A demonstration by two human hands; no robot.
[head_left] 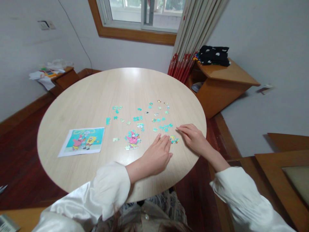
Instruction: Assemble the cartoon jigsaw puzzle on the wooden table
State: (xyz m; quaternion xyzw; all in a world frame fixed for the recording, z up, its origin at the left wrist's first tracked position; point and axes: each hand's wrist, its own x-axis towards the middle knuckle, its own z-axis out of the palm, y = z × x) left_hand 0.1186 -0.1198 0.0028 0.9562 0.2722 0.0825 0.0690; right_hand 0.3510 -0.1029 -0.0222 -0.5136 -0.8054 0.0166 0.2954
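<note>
Jigsaw pieces lie spread over a round wooden table (72,96). My left hand (155,155) rests palm down with its fingers stretched out, just left of a small yellow joined puzzle section (173,140). On the other side of that section, my right hand (193,138) has its fingers extended toward the left, and nothing shows in them. A joined pink starfish section (132,140) lies left of my left hand. Several turquoise pieces (166,127) sit just beyond my hands. The left palm hides part of the tabletop.
A printed reference picture (83,141) lies on the table's left side. Loose pieces (117,108) are scattered toward the middle. Beyond the table stand a wooden cabinet (224,75) with black cloth (213,55) on top, and a curtain (190,35) by the window.
</note>
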